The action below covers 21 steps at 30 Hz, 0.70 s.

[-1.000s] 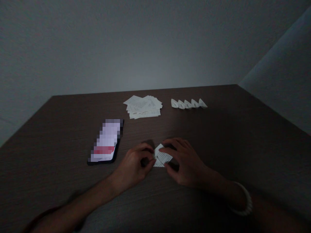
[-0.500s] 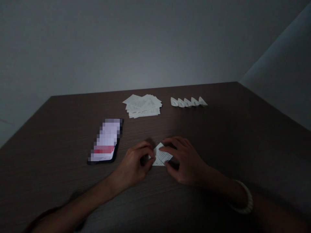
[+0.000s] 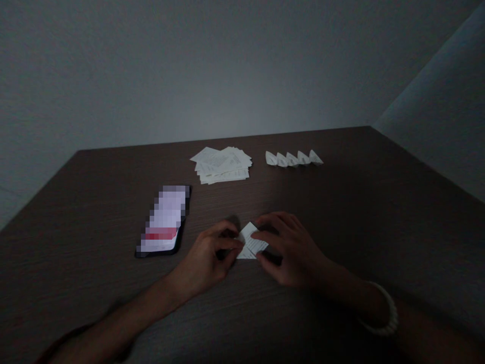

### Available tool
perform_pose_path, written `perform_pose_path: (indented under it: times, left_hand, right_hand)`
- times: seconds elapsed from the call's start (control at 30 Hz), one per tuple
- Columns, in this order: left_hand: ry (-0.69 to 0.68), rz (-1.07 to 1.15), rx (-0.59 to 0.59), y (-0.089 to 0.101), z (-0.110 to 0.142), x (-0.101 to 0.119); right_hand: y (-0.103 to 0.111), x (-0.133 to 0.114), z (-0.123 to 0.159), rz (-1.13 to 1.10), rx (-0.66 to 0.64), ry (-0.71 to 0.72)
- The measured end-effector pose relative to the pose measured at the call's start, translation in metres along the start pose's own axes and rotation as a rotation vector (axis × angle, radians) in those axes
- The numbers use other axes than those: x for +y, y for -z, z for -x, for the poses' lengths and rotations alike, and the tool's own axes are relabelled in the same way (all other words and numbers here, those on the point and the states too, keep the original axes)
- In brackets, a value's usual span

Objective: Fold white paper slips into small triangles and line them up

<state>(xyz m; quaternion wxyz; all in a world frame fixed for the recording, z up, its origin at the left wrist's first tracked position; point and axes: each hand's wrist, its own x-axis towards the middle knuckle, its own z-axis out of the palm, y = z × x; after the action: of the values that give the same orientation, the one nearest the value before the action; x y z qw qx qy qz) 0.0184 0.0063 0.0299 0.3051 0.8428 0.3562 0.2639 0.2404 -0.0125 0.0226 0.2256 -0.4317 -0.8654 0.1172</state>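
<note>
A small folded piece of printed paper (image 3: pixel 248 247) lies on the table between my hands, with a pointed top and slanting creased edges. My left hand (image 3: pixel 214 250) pinches its left side between thumb and fingers. From the right, my right hand (image 3: pixel 290 247) rests its index finger on the paper's face and its thumb at the lower right edge, so the paper sits between them. Part of the paper's left and right corners is hidden under the fingers. A pale beaded bracelet (image 3: pixel 390 316) circles my right wrist.
A phone (image 3: pixel 162 220) with a lit, blurred screen lies left of my hands. Farther back is a loose pile of printed paper sheets (image 3: pixel 223 167). Right of the pile stands a row of several small folded paper pieces (image 3: pixel 291 160). Behind the dark wooden table (image 3: pixel 379 202) rises a wall.
My left index finger has straightened a little and reaches slightly farther over the paper. My right hand stays almost in place, and the other things have not moved.
</note>
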Motion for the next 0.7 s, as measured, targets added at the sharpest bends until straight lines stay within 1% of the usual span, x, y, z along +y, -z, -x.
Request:
perform_pose_path:
  times: [0.07,0.13,0.2,0.3,0.57,0.7]
  left_hand:
    - [-0.011,-0.007,0.002,-0.0005,0.0009,-0.0010]
    - [-0.019,-0.009,0.008,-0.0009,0.0014,-0.0014]
    - [-0.027,-0.003,0.019,-0.0012,0.0015,-0.0014]
    - [-0.027,0.000,0.030,-0.0014,0.0016,-0.0014]
    - [-0.031,-0.009,0.021,-0.0006,0.0025,-0.0015]
    - [-0.021,0.003,0.011,-0.0003,0.0021,-0.0006]
  right_hand:
    - [0.0008,0.0028,0.0019,0.035,-0.015,0.130]
    - [0.0016,0.0048,0.0029,0.074,-0.089,0.265]
    - [0.0023,0.0057,0.0030,0.108,-0.166,0.341]
    - [0.0026,0.0059,0.0024,0.118,-0.220,0.355]
    - [0.0033,0.0068,-0.0009,0.022,-0.238,0.290]
    - [0.0071,0.0036,-0.0037,0.054,-0.256,0.291]
